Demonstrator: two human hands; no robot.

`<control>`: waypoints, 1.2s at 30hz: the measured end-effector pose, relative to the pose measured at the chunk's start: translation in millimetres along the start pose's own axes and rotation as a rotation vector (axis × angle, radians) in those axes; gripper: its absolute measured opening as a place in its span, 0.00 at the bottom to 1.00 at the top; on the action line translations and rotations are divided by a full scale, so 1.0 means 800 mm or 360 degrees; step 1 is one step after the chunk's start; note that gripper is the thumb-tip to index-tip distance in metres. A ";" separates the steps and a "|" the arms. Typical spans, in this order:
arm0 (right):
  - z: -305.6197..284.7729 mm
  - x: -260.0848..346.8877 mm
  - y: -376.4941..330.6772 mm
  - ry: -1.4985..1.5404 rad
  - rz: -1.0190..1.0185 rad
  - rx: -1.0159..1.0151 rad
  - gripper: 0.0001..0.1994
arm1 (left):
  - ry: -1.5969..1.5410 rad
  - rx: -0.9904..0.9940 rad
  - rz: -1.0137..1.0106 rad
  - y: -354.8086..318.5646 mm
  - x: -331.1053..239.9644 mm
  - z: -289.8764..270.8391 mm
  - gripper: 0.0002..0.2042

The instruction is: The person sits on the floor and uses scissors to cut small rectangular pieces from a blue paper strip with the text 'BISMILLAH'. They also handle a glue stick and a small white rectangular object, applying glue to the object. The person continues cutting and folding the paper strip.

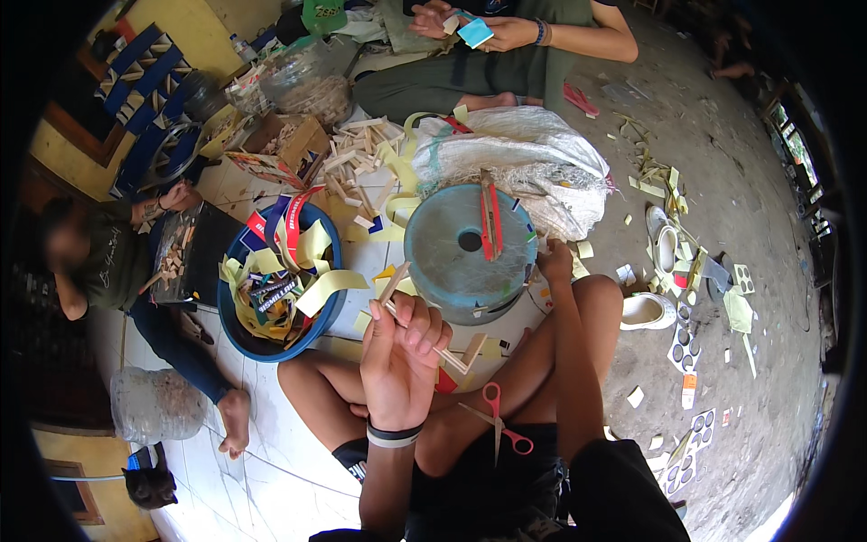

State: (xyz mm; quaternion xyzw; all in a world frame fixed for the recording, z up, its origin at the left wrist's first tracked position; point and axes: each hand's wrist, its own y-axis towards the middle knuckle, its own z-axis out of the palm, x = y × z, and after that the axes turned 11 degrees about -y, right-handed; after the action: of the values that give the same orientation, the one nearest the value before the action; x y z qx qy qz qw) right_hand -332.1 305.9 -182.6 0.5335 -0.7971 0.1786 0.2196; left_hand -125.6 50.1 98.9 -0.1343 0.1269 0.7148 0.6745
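Observation:
Raised in front of me, my left hand (pixel 402 352) is closed round a thin wooden stick piece (pixel 454 359) with short slats angled off both ends. My right hand (pixel 555 262) reaches down beside the right side of a round grey-blue drum (pixel 442 244), near the white sack. Its fingers look curled together, partly hidden, and what they hold cannot be made out. On the drum's top lies a red-handled cutter-like tool (pixel 491 221), next to a dark central hole. Scissors with red handles (pixel 497 420) rest on my lap.
A blue basin (pixel 339 312) of paper strips stands left of the drum, wooden pieces (pixel 357 158) beyond. A white sack (pixel 564 172) lies behind. Co-workers sit opposite, one holding blue card (pixel 475 33), and at left. White shoes (pixel 647 312) and scraps lie right; a black cat (pixel 151 488) lower left.

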 end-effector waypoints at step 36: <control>-0.286 0.204 -0.308 0.0467 -0.1489 -0.0124 0.11 | -0.0300 -0.0497 0.0059 -0.063 -0.010 -0.023 0.19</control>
State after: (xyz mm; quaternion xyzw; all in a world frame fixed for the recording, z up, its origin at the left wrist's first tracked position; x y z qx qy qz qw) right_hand -121.6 208.5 110.2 0.7948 -0.4388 0.1042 0.4060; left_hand -74.4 38.6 84.5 -0.1675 -0.0469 0.7474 0.6412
